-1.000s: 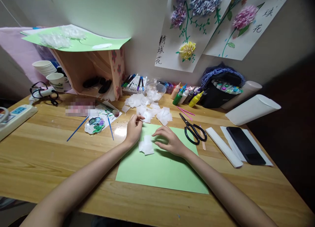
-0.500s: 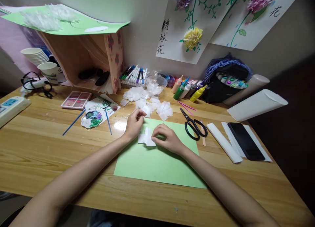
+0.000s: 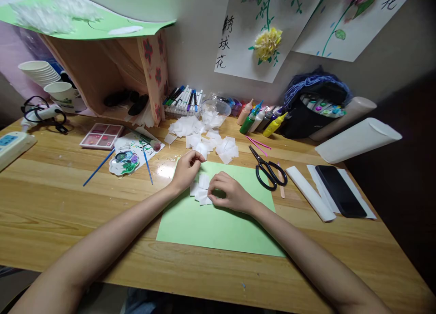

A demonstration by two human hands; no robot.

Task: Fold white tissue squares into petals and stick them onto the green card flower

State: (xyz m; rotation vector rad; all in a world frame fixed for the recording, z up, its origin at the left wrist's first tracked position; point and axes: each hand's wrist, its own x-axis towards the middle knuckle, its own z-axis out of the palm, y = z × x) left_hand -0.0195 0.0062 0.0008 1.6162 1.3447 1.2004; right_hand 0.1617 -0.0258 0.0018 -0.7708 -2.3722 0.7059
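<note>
A light green paper sheet [image 3: 218, 223] lies on the wooden desk [image 3: 68, 205]. Near its top edge sits a small stack of white tissue squares [image 3: 201, 189]. My right hand [image 3: 229, 193] is curled, its fingertips pinching the right side of that stack. My left hand [image 3: 185, 169] rests just left of the stack with fingers closed in a pinch; what they hold is too small to make out. More white tissue squares [image 3: 207, 139] are scattered behind the green sheet.
Black scissors [image 3: 269, 172] lie right of the sheet, then white paper strips and a black phone [image 3: 340, 190]. A paint palette [image 3: 123, 162], blue brushes and a pink paint box [image 3: 101, 135] are on the left. Markers, glue bottles [image 3: 259, 121] and a wooden shelf line the wall.
My right hand slid left and curled onto the tissue stack, taking hold of it. My left hand stayed pinched beside it. The camera tilted down slightly.
</note>
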